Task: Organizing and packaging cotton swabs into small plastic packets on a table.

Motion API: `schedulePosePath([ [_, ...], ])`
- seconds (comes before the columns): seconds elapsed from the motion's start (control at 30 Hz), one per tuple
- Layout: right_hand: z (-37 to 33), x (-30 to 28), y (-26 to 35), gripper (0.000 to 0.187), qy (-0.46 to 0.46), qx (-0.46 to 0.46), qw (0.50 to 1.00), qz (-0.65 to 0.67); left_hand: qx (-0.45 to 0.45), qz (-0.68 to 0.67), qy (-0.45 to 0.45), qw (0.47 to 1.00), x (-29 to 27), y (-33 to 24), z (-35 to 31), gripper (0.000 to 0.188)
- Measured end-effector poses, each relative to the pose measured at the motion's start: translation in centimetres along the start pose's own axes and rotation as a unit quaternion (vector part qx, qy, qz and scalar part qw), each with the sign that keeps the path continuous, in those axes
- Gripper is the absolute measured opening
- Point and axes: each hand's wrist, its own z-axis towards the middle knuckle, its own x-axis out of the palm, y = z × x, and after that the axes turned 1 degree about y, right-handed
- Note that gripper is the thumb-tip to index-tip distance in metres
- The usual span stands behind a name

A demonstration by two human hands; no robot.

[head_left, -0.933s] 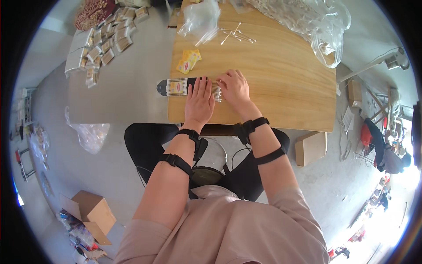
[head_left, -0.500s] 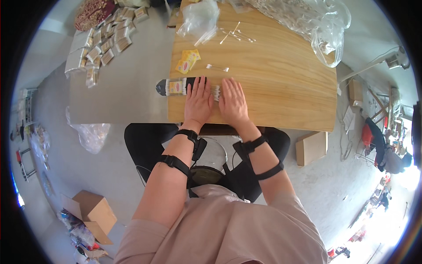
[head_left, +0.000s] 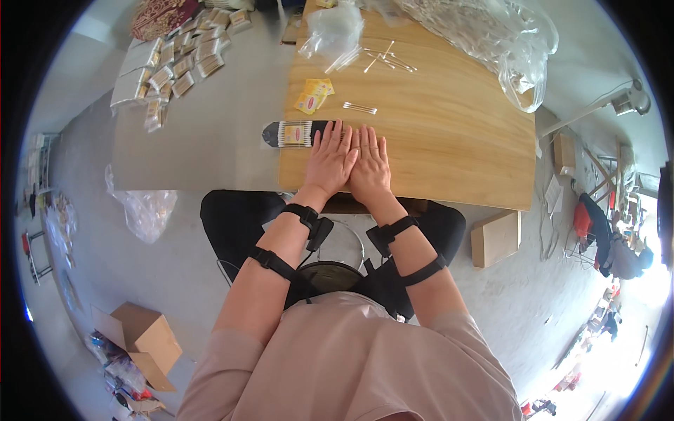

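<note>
My left hand lies flat with its fingers stretched out over the right part of a dark strip. On the strip's left part, a row of cotton swabs lies side by side with a yellow card among them. Close against it, my right hand is also flat, palm down, fingers extended, and the two hands touch along their thumb sides. Whatever lies beneath my palms is hidden. Just beyond my fingertips are a few loose cotton swabs and some small yellow cards.
More cotton swabs lie scattered farther back, beside a clear plastic bag. Packed swab bundles crowd the far left of the grey table. A large clear bag covers the wooden tabletop's far right.
My right hand has slid left until it meets my left hand, covering the swab ends that showed between them. The whole view has shifted slightly, so the tabletop things appear farther right.
</note>
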Motion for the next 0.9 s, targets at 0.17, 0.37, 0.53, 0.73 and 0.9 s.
schedulePosePath([
  [0.17, 0.3, 0.3, 0.0, 0.059, 0.025, 0.034, 0.998, 0.046, 0.008, -0.003, 0.041, 0.999, -0.4, 0.1, -0.1, 0.062],
  [0.37, 0.5, 0.4, -0.2, 0.059, 0.016, 0.043, 0.997, 0.063, 0.011, 0.0, 0.034, 0.999, -0.4, 0.0, 0.0, 0.062],
  [0.53, 0.6, -0.1, -0.8, 0.059, -0.001, 0.016, 0.997, 0.071, 0.017, 0.012, 0.021, 1.0, -0.1, 0.1, -0.2, 0.062],
  [0.73, 0.7, 0.0, -0.4, 0.06, -0.003, 0.008, 1.0, 0.025, 0.02, 0.009, 0.002, 1.0, 0.1, 0.2, -0.3, 0.062],
  [0.9, 0.8, -0.3, -0.4, 0.059, 0.006, 0.024, 0.999, 0.041, 0.046, -0.227, -0.044, 0.972, -1.4, 1.5, -0.5, 0.056],
])
